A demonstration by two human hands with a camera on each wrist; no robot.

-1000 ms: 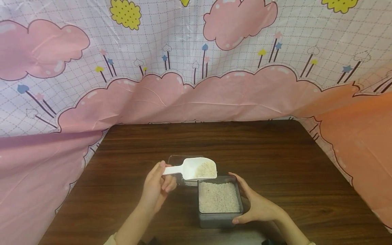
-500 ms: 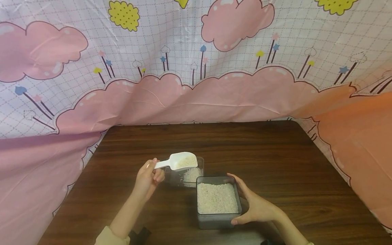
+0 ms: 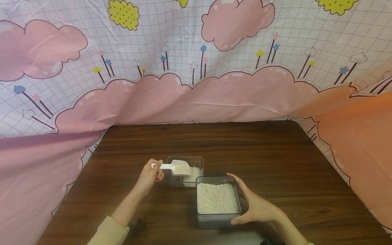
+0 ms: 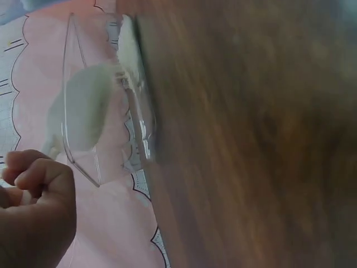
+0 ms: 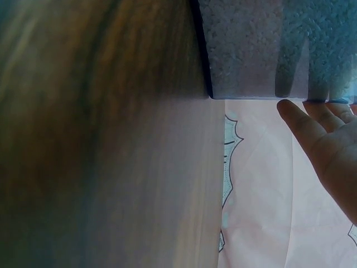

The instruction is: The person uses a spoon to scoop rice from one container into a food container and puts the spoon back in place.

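Note:
My left hand pinches the handle of a white scoop that has some rice in it. The scoop's front lip is tipped down over a clear plastic container, where a small heap of rice lies at the right end. In the left wrist view the scoop shows through the container's clear wall, with a blurred pale streak at its lip. My right hand holds a grey see-through box by its right side, thumb in front and fingers behind. Rice nearly fills the box.
Both containers stand on a dark wooden table, the grey box nearer and partly in front of the clear one. A patterned cloth hangs behind and beside the table. A dark object lies under the left forearm.
The left hand has carried the scoop from above the grey box leftward, then lowered and tipped it over the clear container. The right hand stays on the grey box.

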